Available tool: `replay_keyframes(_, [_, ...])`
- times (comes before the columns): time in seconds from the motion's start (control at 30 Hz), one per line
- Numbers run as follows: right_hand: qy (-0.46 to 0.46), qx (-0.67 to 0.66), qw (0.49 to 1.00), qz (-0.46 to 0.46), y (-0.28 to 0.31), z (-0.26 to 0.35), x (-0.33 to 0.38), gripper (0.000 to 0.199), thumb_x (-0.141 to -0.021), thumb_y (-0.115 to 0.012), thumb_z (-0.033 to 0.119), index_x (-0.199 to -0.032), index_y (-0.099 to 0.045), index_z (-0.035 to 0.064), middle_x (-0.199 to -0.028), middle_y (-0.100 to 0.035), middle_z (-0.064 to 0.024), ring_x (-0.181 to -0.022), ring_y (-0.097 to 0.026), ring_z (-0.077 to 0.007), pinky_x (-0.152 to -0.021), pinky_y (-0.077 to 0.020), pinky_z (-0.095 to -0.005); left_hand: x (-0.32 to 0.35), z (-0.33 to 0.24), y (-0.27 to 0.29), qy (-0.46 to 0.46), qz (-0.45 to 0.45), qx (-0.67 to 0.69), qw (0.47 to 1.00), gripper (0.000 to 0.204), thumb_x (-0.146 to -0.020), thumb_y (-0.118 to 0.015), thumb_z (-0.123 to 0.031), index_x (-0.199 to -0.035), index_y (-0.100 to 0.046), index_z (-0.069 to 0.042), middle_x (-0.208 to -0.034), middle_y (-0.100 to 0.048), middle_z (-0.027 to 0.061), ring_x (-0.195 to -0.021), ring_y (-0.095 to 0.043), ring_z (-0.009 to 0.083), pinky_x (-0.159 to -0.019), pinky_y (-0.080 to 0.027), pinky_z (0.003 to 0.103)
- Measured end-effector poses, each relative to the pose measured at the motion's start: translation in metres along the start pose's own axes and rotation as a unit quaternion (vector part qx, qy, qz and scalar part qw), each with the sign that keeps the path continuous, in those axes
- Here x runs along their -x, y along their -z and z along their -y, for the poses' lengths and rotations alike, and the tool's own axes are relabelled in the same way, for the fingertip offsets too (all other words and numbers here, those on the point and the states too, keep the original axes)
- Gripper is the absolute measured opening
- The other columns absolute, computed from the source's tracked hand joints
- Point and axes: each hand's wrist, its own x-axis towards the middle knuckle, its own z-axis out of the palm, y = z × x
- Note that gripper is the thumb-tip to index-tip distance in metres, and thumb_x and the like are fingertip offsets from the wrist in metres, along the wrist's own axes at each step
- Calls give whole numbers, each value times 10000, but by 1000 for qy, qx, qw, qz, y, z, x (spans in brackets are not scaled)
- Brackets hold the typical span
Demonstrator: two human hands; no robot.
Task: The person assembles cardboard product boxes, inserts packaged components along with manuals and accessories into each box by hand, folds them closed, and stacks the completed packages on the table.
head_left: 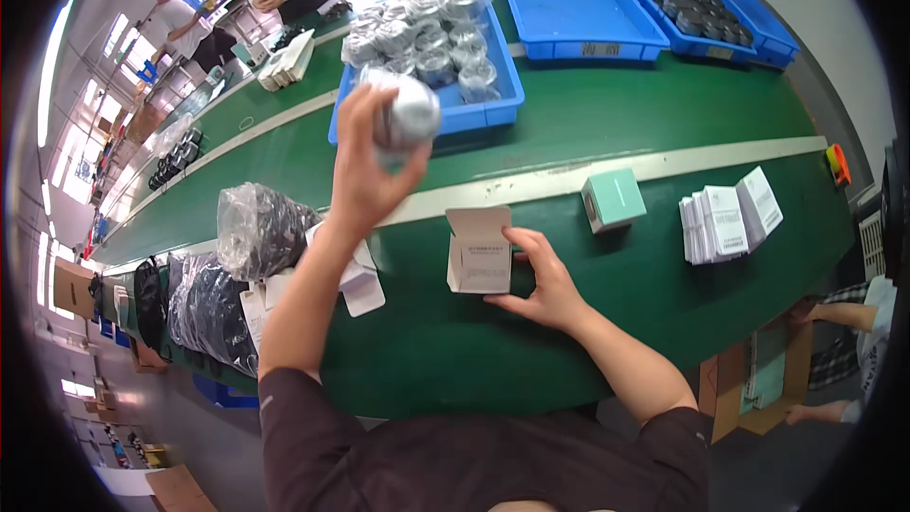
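A bagged part (408,114) sits in the left hand (365,180), just before the tray (493,112). The open carton (479,251) stands left of the right hand (540,280); a closed box (613,199) lies beyond.

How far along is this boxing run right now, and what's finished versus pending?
Done: one closed teal box sits on the green table. In hand: the left hand holds a bagged silver round part aloft, and the right hand steadies an open white carton. Left: the blue tray is full of bagged parts, and a stack of leaflets waits.

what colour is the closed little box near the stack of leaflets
Mint green closed box, best seen in the head view, left of the white leaflets.
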Motion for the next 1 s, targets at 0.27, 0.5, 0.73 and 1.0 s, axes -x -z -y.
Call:
replay_keyframes(0.27, [7,-5,1000,-25,-10,-1,3,938,-772,-947,200,-1563,-451,116,-1505,-517,-136,-1342,-580,-328,-1014,-573,-424,121,-101,-5,-94,85,-85,988,730,-709,-878,-153,-1393,-663,-293,-1401,-579,156,-1170,-641,313,-923,-482,465])
replay_keyframes(0.5, [-5,-12,1000,-21,-9,4,6,937,-740,-956,153,-1540,-468,148,-1499,-534,-122,-1349,-585,-318,-1031,-576,-436,97,-118,-1,40,268,-130,954,761,-730,-914,-236,-1437,-633,-265,-1362,-601,100,-1199,-590,259,-1052,-327,484])
replay_keyframes(0.73, [-21,-22,1000,4,-8,3,4,963,-729,-932,92,-1548,-429,140,-1514,-511,-110,-1370,-573,-291,-1094,-544,-446,76,-113,5,38,364,-106,925,779,-779,-901,-430,-1449,-578,-201,-1306,-635,69,-1244,-585,274,-1136,-248,519])
replay_keyframes(1.0, [-9,-4,1000,-6,-4,3,5,915,-737,-927,130,-1522,-459,163,-1487,-531,-100,-1341,-582,-328,-1038,-557,-440,91,-111,-8,-4,371,-153,916,733,-786,-860,-526,-1368,-606,-158,-1264,-648,42,-1262,-571,235,-1176,-209,527])
